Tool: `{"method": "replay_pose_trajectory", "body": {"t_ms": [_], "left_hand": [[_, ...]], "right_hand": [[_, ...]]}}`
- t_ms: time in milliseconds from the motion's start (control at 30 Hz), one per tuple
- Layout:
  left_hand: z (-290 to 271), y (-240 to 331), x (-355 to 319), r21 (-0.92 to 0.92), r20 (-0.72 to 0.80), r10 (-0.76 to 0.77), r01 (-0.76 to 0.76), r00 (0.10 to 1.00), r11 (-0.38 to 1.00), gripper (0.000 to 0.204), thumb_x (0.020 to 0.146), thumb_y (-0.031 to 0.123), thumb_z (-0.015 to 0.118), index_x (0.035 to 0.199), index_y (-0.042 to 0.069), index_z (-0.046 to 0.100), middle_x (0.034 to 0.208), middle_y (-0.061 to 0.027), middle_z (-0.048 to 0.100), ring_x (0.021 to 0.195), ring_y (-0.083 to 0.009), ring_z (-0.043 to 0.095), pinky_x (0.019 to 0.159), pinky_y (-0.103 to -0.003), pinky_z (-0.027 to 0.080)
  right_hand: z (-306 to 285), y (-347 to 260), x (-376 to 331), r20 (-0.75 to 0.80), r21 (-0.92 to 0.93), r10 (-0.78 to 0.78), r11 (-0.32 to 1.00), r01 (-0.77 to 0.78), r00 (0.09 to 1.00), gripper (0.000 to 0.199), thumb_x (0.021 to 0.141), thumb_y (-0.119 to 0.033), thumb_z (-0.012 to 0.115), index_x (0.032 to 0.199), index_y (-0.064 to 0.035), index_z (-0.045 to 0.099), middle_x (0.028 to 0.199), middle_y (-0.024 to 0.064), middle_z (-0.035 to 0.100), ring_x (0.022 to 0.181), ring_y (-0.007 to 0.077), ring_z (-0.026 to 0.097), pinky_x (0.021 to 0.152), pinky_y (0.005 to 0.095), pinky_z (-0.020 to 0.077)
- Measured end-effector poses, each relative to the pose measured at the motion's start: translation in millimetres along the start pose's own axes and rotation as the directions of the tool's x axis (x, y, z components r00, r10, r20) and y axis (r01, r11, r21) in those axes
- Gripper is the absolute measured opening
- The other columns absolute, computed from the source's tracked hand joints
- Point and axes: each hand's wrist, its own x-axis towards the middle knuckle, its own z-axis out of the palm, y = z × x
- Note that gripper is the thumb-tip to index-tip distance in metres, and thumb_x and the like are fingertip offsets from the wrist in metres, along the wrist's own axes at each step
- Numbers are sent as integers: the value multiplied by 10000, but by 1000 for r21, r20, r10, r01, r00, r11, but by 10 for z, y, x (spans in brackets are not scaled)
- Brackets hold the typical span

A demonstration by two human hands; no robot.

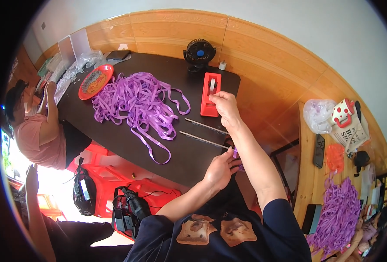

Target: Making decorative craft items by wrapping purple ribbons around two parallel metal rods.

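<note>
Red tape dispenser (205,94): directly beneath right hand's (226,107) pinched fingers, long axis running away from the body; tape between them, can't tell. Left hand (219,171) farther off, bodyward; fingers by purple ribbon (235,152), grip unclear. Thin rods (204,140) between hands.

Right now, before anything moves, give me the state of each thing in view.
Red tape dispenser: upright, loaded
Two thin rods: roughly parallel
Purple ribbon: loose, tangled heap
Second purple heap: bunched
Black fan: upright; whether running, cannot tell
Red plate: partly covered
Clear bag: crumpled
Right hand: fingers bent at the dispenser, grip unclear
Left hand: fingers bent at one rod's near end, grip unclear
</note>
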Motion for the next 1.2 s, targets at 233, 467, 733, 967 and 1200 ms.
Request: {"method": "replay_pose_trajectory", "body": {"t_ms": [233,467,733,967,1200], "left_hand": [[56,21,-36,-81,-2,36,-36,999,996,276,994,357,449,1028,116,580,1037,-17,605,959,-156,546,832,-331,373],[-32,-52,-2,-38,-1,64,-64,998,997,424,1023,332,267,1266,51,473,1260,-98,556,1156,-244,519,992,-418,371],[70,-1,-49,-48,-26,60,-61,998,997,438,1026,362,270,1250,51,482,1253,-90,559,1153,-224,518,993,-410,361],[-12,-30,18,-1,-22,9,-9,1000,1000,488,1002,468,351,1188,48,516,1143,-67,576,1039,-208,528,870,-351,371],[18,-7,-34,-21,-27,41,-42,999,999,417,1000,448,389,1078,63,530,1103,-77,590,1005,-212,547,845,-355,380]], "right_hand": [[61,-126,-298,-46,159,-152,975,158,987,189,826,-92,677,729,62,627,735,34,558,629,84,477,559,276,393],[46,256,-500,-113,2,-19,1000,19,993,165,855,-116,664,764,21,659,713,10,571,694,70,484,627,243,377],[4,406,-394,-150,-317,-302,917,243,941,162,812,-88,682,725,42,642,704,71,572,721,148,515,660,309,409],[-396,209,-368,25,-654,-184,741,155,983,73,738,-110,658,677,-68,658,980,97,616,1046,323,499,817,552,395],[-1277,-79,-796,484,-249,3,959,134,875,135,860,-116,608,784,-8,633,1276,194,520,1133,203,482,869,330,387]]}}
